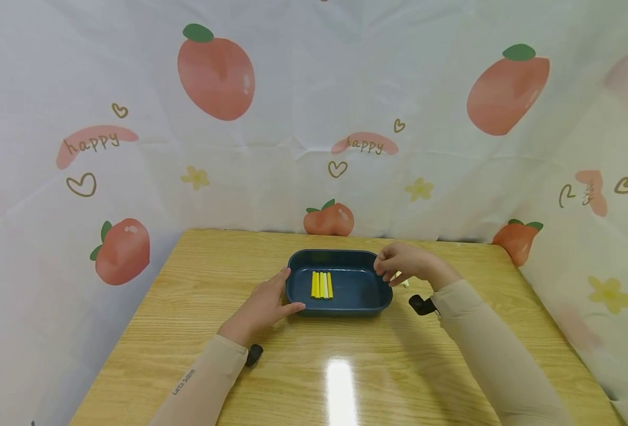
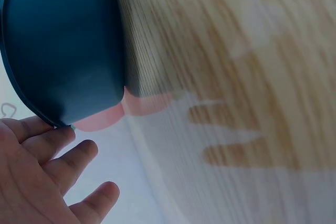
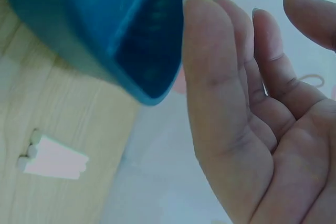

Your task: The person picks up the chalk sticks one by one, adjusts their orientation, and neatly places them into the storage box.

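Note:
A dark blue rectangular dish (image 1: 346,307) with rounded corners stands on the table. Inside it, toward the left, several yellow and white chalk sticks (image 1: 321,285) lie side by side. My left hand (image 1: 261,303) touches the dish's left end, its fingers spread and the thumb near the front rim. Over the right rim hovers my right hand (image 1: 407,261), with loosely bent fingers and nothing visible between them in the right wrist view. White chalk sticks (image 3: 55,158) lie together on the table beside the dish's right end, partly hidden by that hand in the head view.
The wooden table (image 1: 213,260) reaches back to a white curtain (image 1: 282,77) printed with peaches, which also hangs along both sides. Dark wrist devices (image 1: 422,305) stick out from both sleeves close to the tabletop.

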Demonstrator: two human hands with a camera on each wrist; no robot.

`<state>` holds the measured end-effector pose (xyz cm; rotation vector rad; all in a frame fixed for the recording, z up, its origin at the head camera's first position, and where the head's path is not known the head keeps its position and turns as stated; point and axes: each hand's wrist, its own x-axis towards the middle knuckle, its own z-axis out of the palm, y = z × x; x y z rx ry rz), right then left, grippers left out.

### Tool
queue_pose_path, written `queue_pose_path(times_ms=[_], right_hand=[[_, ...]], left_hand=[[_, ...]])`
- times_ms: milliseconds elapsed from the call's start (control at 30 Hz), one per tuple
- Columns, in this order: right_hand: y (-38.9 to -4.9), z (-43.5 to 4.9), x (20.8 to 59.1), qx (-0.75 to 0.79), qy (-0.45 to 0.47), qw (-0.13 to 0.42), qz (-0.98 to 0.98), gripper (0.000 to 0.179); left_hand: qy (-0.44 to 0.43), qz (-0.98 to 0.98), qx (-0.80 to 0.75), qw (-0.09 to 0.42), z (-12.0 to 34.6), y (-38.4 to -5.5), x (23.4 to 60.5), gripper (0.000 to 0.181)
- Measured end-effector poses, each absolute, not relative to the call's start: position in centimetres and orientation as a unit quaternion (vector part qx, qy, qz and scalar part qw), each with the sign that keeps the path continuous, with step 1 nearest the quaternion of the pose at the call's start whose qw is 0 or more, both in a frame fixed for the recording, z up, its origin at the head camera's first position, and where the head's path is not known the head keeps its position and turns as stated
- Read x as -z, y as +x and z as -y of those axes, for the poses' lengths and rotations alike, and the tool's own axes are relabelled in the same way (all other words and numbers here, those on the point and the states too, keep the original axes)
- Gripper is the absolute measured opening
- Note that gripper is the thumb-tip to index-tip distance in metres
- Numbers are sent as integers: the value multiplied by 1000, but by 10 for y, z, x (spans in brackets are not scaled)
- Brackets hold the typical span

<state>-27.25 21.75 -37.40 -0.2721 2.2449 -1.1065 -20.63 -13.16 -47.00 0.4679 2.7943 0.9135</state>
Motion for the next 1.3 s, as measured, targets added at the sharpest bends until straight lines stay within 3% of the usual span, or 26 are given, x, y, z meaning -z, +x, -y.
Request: queue_pose_path(times_ms=[900, 1300], right_hand=[[-275, -270, 429, 443, -7, 168, -881, 25], [-289, -279, 453, 467, 54, 145, -870, 33]], left_hand=[[158, -933, -313, 80, 133, -206, 470, 100], [161, -935, -305, 80, 133, -207, 472, 101]])
